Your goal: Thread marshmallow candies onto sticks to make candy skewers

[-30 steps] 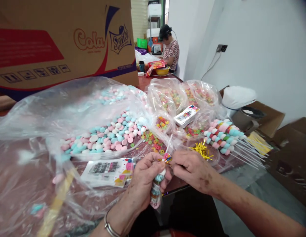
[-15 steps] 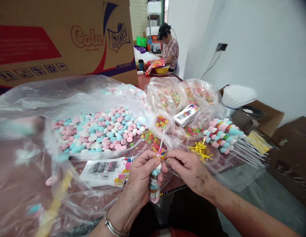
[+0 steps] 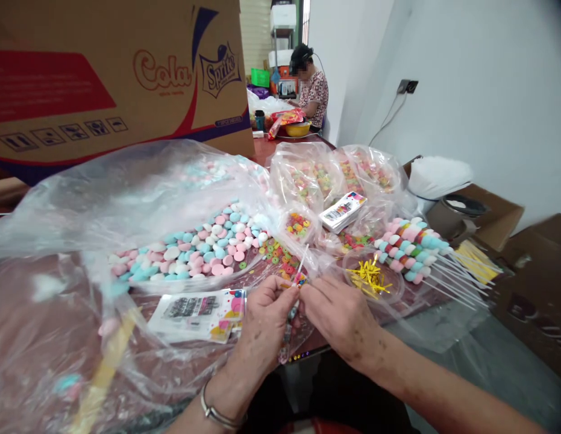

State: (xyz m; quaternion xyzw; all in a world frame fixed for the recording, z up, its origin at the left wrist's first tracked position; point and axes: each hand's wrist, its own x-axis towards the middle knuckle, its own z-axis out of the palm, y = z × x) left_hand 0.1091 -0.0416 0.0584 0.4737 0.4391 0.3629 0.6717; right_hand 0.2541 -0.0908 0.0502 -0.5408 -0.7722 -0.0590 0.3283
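Observation:
My left hand (image 3: 266, 316) is closed around the neck of a marshmallow skewer (image 3: 284, 352) in a clear printed wrapper. Its white stick (image 3: 302, 264) points up and away from me, while the candy end hangs below my fingers, mostly hidden. At the wrapper's neck, my right hand (image 3: 341, 316) pinches a gold twist tie, largely covered by the fingers. The two hands touch or nearly touch. More gold twist ties (image 3: 370, 277) lie to the right, beside a pile of finished-looking marshmallow skewers (image 3: 411, 247). Flat printed bags (image 3: 196, 313) lie left of my hands.
Pink, blue and white marshmallows (image 3: 203, 247) spread under a large plastic bag (image 3: 126, 181). Gummy rings (image 3: 280, 256) and several bags of them sit mid-table. A big carton (image 3: 126, 78) stands behind. Another person (image 3: 311, 90) sits farther back; someone's arm (image 3: 9, 190) shows at far left.
My right hand has moved in and curled tighter at the wrapper's neck, covering the tie. A blurred hand at the left has withdrawn, and the plastic now covers more of the marshmallows.

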